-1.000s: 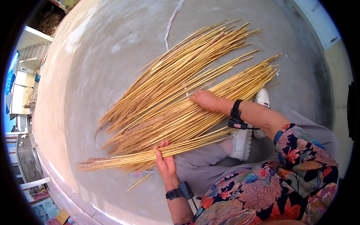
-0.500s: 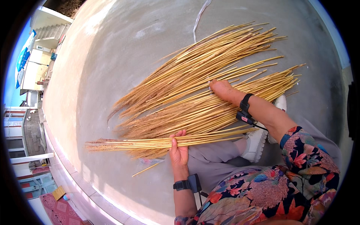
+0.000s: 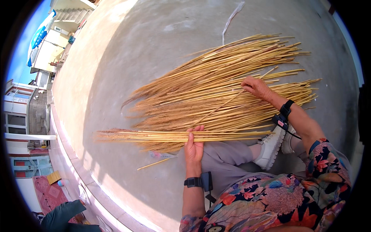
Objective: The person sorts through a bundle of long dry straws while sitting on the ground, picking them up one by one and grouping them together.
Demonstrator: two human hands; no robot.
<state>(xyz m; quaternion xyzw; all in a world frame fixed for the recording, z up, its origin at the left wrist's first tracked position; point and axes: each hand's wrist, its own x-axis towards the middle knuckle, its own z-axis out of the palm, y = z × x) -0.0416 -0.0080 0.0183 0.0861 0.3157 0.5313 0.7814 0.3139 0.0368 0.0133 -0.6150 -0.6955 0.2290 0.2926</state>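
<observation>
My left hand (image 3: 194, 150) is closed round a thin bundle of long, dry yellow stalks (image 3: 232, 136) with feathery reddish-brown heads. The bundle lies level above my lap, heads to the left. In my right hand (image 3: 256, 87), thumb and fingers pinch a single stalk (image 3: 222, 108), which slants down leftward towards my left hand. Beneath it spreads a pile of the same stalks (image 3: 270, 101) on the floor. A second, larger pile (image 3: 216, 63) lies just beyond, its heads also to the left.
Grey concrete floor (image 3: 116, 77) surrounds the piles. A white strip (image 3: 232, 17) lies beyond them. One loose stalk (image 3: 152, 164) and a plastic scrap (image 3: 158, 155) lie left of my lap. My white shoe (image 3: 270, 149) borders the near pile. Another person (image 3: 63, 217) is at the lower left.
My right hand has lifted a single stalk from the pile and drawn it out to the right. The left hand still holds its bundle. A person has come into view at lower left.
</observation>
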